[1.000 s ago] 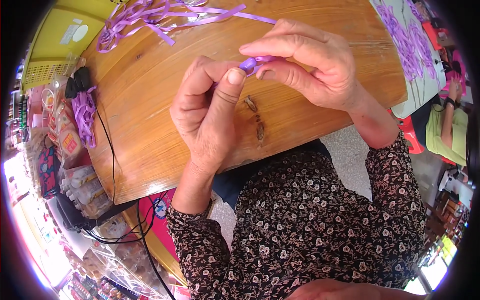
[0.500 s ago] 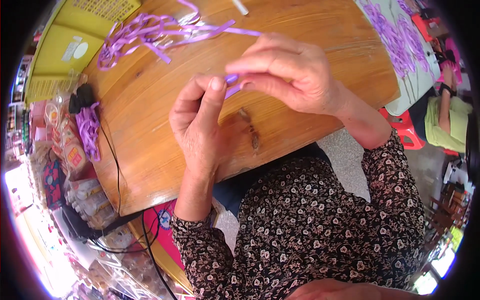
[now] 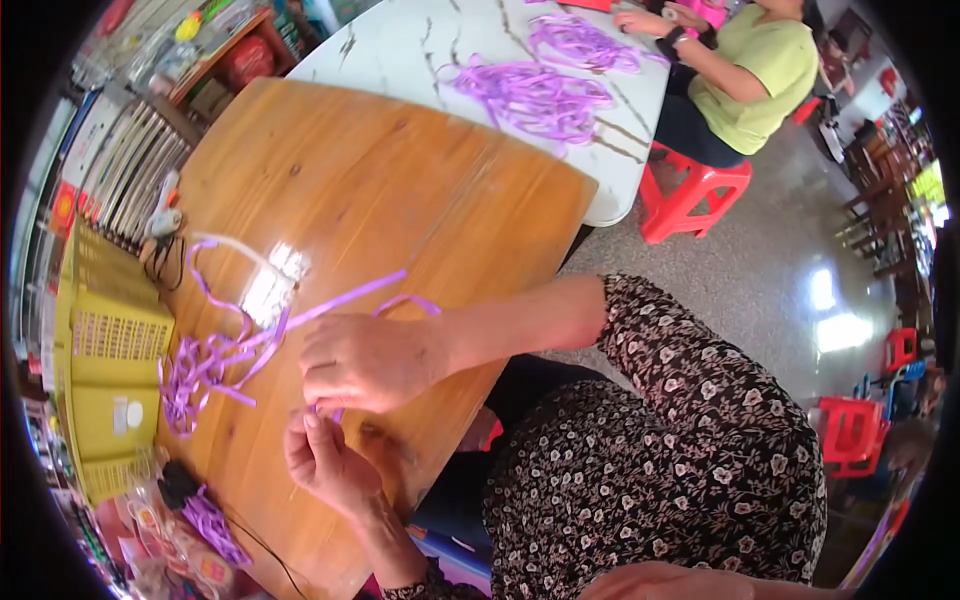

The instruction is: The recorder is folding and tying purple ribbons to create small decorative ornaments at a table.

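My left hand (image 3: pixel 335 465) pinches a small piece of purple ribbon (image 3: pixel 337 414) between thumb and forefinger above the wooden table. Right against it, my right hand (image 3: pixel 375 360) is closed, back upward, with its fingertips curled down at the same ribbon and mostly hidden. A loop of ribbon (image 3: pixel 410 299) shows beyond the right wrist. To the left of my hands, a tangled heap of purple ribbons (image 3: pixel 205 380) lies on the table, one long strand reaching out toward the middle.
A yellow plastic basket (image 3: pixel 110 405) borders the table's left side. Beyond the wooden table (image 3: pixel 400 180), a white marbled table (image 3: pixel 400 50) bears purple ribbon bundles (image 3: pixel 535 100). A person in a yellow-green shirt (image 3: pixel 755 90) sits there on a red stool (image 3: pixel 695 190). A black cord hangs near the table's lower left.
The view has swung to the right, showing more of the marbled table and the other person. My right hand has turned over and closed in against the left one.
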{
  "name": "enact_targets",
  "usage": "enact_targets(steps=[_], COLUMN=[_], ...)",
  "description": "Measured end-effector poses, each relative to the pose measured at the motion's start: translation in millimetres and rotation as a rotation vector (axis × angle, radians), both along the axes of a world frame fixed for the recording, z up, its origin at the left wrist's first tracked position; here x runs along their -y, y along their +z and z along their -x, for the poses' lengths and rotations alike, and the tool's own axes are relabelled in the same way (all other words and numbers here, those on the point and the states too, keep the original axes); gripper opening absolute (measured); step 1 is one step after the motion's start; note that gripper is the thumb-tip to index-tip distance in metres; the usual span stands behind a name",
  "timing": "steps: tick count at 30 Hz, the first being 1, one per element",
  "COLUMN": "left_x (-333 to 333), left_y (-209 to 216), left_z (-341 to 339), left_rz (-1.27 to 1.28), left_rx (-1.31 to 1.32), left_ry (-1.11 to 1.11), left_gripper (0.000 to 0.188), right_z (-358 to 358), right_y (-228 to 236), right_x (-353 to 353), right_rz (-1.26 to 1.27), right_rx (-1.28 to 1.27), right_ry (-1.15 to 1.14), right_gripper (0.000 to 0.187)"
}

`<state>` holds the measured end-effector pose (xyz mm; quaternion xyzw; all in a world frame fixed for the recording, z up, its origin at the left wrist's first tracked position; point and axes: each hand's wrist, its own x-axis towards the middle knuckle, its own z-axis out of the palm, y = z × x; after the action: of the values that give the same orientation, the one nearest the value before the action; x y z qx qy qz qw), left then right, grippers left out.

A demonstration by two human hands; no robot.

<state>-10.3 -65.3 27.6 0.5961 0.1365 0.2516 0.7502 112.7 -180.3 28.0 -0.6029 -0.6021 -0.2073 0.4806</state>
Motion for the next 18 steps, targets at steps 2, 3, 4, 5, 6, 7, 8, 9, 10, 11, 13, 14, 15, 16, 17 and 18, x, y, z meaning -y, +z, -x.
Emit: enact_targets(steps=[2,3,4,5,6,7,8,9,10,11,13,14,15,16,17,18], left_x=[6,10,13,17,21,25,28,31,37,38,38,38,38,39,41,43], left_y=[-1,-1,-1,1,1,1,-1,-2,0,1,4,3,2,1,2,3], left_z=[-4,-6,-8,-10,-12,-13,-15,-16,-21,-23,-28,-31,-34,-37,-39,-40], left_rz=[-0.150,-0.300,-0.302,-0.315,-0.329,-0.332,-0.294,-0.254,-0.235,-0.236,-0.043,-0.044,0.011,0.066,0.069,0.060], left_rx=[0.027,0.044,0.049,0.067,0.085,0.086,0.114,0.142,0.168,0.170,0.117,0.122,0.114,0.106,0.114,0.111], left_ry=[0.049,0.119,0.114,0.118,0.121,0.118,0.092,0.066,0.086,0.082,-0.094,-0.100,-0.133,-0.168,-0.180,-0.225], left_gripper=[0.013,0.014,0.014,0.015,0.016,0.016,0.016,0.016,0.015,0.015,0.013,0.013,0.012,0.011,0.011,0.013], right_z=[6,7,8,8,7,7,7,6,5,2,-6,-10,-14,-17,-18,-19], right_y=[0,1,2,4,5,6,8,9,10,12,14,15,16,16,16,15], right_x=[3,4,8,11,14,18,21,25,29,34,44,48,51,54,58,60], right_rz=[-0.018,-0.038,-0.050,-0.054,-0.050,-0.047,-0.051,-0.033,-0.015,-0.017,0.024,0.022,-0.021,-0.063,-0.061,-0.058], right_rx=[-0.062,-0.136,-0.166,-0.164,-0.164,-0.166,-0.165,-0.138,-0.111,-0.110,-0.075,-0.070,-0.106,-0.140,-0.131,-0.098], right_ry=[-0.031,-0.042,-0.039,-0.043,-0.067,-0.090,-0.090,-0.121,-0.153,-0.157,-0.144,-0.149,-0.052,0.046,0.033,0.034], right_gripper=[0.015,0.016,0.017,0.017,0.017,0.017,0.017,0.018,0.018,0.018,0.017,0.017,0.016,0.016,0.016,0.016])
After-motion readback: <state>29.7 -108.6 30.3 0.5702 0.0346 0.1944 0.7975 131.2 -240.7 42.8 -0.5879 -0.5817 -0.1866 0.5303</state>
